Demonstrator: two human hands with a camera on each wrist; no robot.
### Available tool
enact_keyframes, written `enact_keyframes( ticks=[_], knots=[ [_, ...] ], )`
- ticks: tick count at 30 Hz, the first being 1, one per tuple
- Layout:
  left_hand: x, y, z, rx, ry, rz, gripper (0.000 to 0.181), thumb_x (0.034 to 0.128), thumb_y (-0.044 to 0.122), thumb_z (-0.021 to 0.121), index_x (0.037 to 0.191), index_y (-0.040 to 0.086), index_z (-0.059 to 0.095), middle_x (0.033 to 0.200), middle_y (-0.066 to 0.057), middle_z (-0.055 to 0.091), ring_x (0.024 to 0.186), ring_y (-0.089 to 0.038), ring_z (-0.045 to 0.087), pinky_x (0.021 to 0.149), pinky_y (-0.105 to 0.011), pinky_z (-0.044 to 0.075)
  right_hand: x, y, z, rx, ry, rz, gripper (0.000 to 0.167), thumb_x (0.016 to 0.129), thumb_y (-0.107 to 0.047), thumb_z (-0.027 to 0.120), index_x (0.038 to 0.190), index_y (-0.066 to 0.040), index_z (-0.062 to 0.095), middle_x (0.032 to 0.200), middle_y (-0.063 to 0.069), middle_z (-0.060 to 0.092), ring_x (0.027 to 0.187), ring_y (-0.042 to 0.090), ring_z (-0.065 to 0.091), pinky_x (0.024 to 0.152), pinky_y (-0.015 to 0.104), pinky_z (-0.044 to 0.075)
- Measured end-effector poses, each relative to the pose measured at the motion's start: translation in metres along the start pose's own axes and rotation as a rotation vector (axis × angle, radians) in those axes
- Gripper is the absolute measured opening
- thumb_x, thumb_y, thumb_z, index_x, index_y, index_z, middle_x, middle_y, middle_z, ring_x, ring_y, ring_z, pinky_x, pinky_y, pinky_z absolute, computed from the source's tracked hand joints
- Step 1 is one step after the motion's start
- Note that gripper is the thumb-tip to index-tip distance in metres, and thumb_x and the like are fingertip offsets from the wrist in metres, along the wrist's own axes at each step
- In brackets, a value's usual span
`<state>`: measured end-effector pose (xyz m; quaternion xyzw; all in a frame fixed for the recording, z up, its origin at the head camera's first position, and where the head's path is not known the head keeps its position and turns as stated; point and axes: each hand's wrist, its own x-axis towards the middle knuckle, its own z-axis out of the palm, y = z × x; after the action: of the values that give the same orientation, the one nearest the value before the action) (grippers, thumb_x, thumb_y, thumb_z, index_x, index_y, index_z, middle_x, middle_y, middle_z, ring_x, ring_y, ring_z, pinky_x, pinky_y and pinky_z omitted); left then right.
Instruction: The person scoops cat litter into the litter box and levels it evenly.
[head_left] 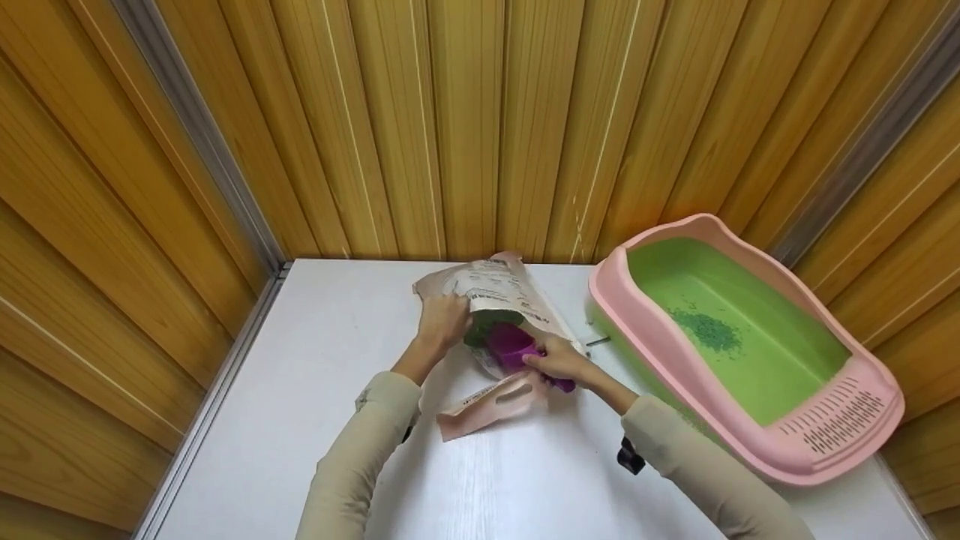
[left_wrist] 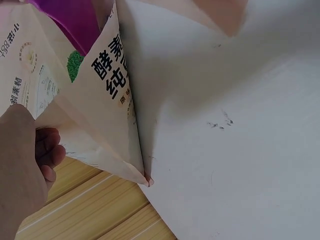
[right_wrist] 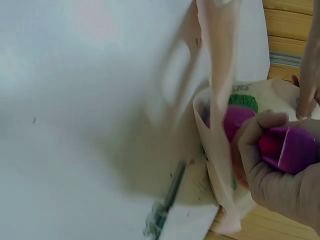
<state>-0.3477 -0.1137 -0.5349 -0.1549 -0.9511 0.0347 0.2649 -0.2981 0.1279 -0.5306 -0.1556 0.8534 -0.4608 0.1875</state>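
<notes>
A pale pink printed bag (head_left: pixel 491 283) lies on the white table with its mouth toward me. Green pellets (right_wrist: pixel 244 102) show inside the opening. My left hand (head_left: pixel 444 321) grips the bag's upper edge; in the left wrist view its fingers curl round the film. My right hand (head_left: pixel 559 358) holds a purple scoop (head_left: pixel 511 343) by its handle, the scoop's bowl inside the bag's mouth. How much the bowl carries, I cannot tell. Toward me from the mouth hangs the bag's loose pink flap (head_left: pixel 480 416) with a handle slot.
On the right stands a litter box (head_left: pixel 675 356) with a pink rim and green basin, a patch of green pellets (head_left: pixel 709 330) on its floor. Between bag and box lies a small dark metal rod (right_wrist: pixel 173 187). Wood-patterned walls (head_left: pixel 465 127) border the white table (head_left: pixel 330 330).
</notes>
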Motion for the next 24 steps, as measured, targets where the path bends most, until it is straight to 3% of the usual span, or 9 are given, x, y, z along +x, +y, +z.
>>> enact_keyframes(
  ticks=[4, 10, 13, 16, 20, 24],
  knots=[
    [-0.001, -0.003, 0.002, 0.004, -0.001, 0.000, 0.018, 0.0835, 0.023, 0.070, 0.070, 0.011, 0.070, 0.064, -0.005, 0.069, 0.056, -0.021, 0.064, 0.052, -0.041, 0.054, 0.018, 0.006, 0.021, 0.132, 0.031, 0.060, 0.022, 0.100, -0.010, 0.057, 0.089, 0.010, 0.057, 0.054, 0.000, 0.053, 0.041, 0.005, 0.048, 0.040, 0.018, 0.039],
    [-0.002, -0.002, 0.002, 0.001, 0.008, 0.013, 0.018, 0.0826, 0.026, 0.072, 0.073, 0.011, 0.072, 0.067, -0.006, 0.071, 0.060, -0.025, 0.067, 0.054, -0.041, 0.054, 0.042, 0.011, 0.042, 0.280, 0.159, 0.131, 0.016, 0.101, -0.011, 0.055, 0.094, 0.003, 0.056, 0.061, 0.002, 0.054, 0.046, 0.007, 0.045, 0.042, 0.019, 0.037],
    [-0.002, 0.000, 0.001, -0.015, -0.004, 0.011, 0.018, 0.0836, 0.026, 0.071, 0.074, 0.010, 0.072, 0.067, -0.006, 0.071, 0.060, -0.025, 0.067, 0.055, -0.041, 0.054, 0.043, 0.011, 0.050, 0.322, 0.226, 0.147, 0.014, 0.103, -0.012, 0.051, 0.101, 0.002, 0.055, 0.066, 0.003, 0.053, 0.048, 0.008, 0.042, 0.042, 0.019, 0.035],
    [-0.002, 0.001, 0.000, -0.023, -0.028, 0.005, 0.019, 0.0853, 0.026, 0.070, 0.075, 0.010, 0.071, 0.069, -0.007, 0.071, 0.060, -0.025, 0.067, 0.055, -0.041, 0.054, 0.039, 0.011, 0.058, 0.344, 0.274, 0.112, 0.016, 0.105, -0.008, 0.046, 0.108, 0.007, 0.053, 0.069, 0.004, 0.051, 0.052, 0.009, 0.042, 0.046, 0.020, 0.036],
    [-0.001, -0.001, 0.000, -0.026, -0.054, -0.012, 0.019, 0.0863, 0.026, 0.070, 0.077, 0.009, 0.072, 0.071, -0.008, 0.072, 0.062, -0.026, 0.067, 0.056, -0.041, 0.054, 0.031, 0.005, 0.067, 0.372, 0.328, 0.053, 0.015, 0.105, -0.003, 0.043, 0.106, 0.008, 0.053, 0.073, 0.004, 0.049, 0.060, 0.011, 0.044, 0.055, 0.022, 0.038],
    [0.000, -0.003, 0.000, -0.031, -0.070, -0.021, 0.020, 0.0877, 0.026, 0.069, 0.080, 0.009, 0.073, 0.073, -0.009, 0.073, 0.064, -0.027, 0.069, 0.058, -0.044, 0.056, 0.023, -0.002, 0.069, 0.370, 0.373, 0.049, 0.015, 0.105, -0.005, 0.043, 0.106, 0.005, 0.054, 0.076, 0.004, 0.050, 0.065, 0.013, 0.046, 0.059, 0.023, 0.040]
  ],
)
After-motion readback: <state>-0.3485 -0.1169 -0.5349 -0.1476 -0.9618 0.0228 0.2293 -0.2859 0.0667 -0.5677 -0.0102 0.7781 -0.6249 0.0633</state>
